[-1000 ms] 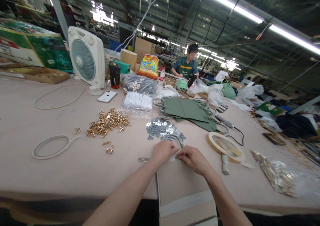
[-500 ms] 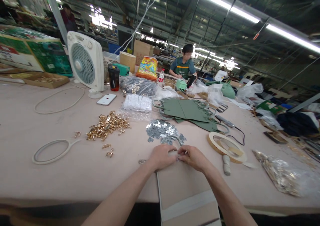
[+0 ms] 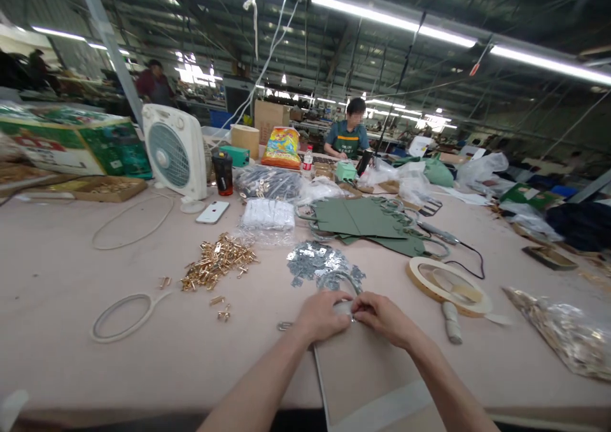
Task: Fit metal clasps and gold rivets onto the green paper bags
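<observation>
Lower centre | panel [image 3: 367, 375] laid flat, long axis running to frame bottom | clip [image 3: 352, 318] at its top edge pinched shut between left hand [image 3: 321, 315] and right hand [image 3: 384, 318], both equally near, fingertips met.

Both arms are bare and enter from the lower edge of the view, converging toward the far edge of the tan flat rectangular card panel [image 3: 363, 368].

The left forearm [image 3: 258, 387] runs up and to the right, beside the panel's left edge. The left hand [image 3: 321, 317] lies palm down at the panel's far left corner, knuckles up, fingers [image 3: 341, 310] curled inward.

The right forearm [image 3: 439, 381] runs up and to the left, over the panel's right side. The right hand [image 3: 384, 317] lies palm down at the panel's far edge, fingers bent toward the left hand.

The fingertips of both hands meet at the middle of the panel's far edge, drawn tightly together. What they pinch is too small to identify.
</observation>
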`<state>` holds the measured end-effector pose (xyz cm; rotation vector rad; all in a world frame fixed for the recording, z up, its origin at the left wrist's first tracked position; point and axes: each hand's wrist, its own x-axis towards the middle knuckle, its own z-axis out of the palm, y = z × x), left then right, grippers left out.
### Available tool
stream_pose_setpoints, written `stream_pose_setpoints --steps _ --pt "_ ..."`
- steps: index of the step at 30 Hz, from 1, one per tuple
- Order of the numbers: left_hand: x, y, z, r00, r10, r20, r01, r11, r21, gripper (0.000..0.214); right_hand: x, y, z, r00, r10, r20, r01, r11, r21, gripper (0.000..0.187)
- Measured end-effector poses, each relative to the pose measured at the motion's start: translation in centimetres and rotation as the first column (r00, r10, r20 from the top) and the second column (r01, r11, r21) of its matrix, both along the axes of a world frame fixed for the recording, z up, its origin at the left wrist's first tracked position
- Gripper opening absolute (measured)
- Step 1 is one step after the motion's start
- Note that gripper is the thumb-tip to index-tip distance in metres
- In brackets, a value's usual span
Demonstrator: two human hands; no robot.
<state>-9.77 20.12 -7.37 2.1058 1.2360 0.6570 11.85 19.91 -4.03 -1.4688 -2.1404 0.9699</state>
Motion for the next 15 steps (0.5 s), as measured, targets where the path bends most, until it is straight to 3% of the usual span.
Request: stream_pose_setpoints --steps 6,9,12,15 --pt "-0.5 -1.2 0.3 1.000 0.006 -0.019 -0.005 0.998 0.070 0.049 0.4 -1.4 -0.2 0.993 -0.007 -0.120 0.017 0.996 0.084 0.020" --pt "-0.5 -1.5 0.5 1.000 0.024 -0.015 -0.023 0.997 0.075 0.050 0.5 -0.7 -0.1 0.954 -0.144 -0.262 0.177 0.979 0.106 0.037" --pt "-0.5 -1.5 0.7 0.999 0.044 -0.016 -0.042 0.997 0.071 0.046 -0.6 0.9 0.0 0.863 -0.312 -0.398 0.389 0.912 0.130 0.048" --pt "-0.5 -1.4 0.8 0.999 0.049 -0.019 -0.047 0.996 0.078 0.041 -2.9 3.3 -0.1 0.853 -0.282 -0.440 0.387 0.907 0.168 0.044"
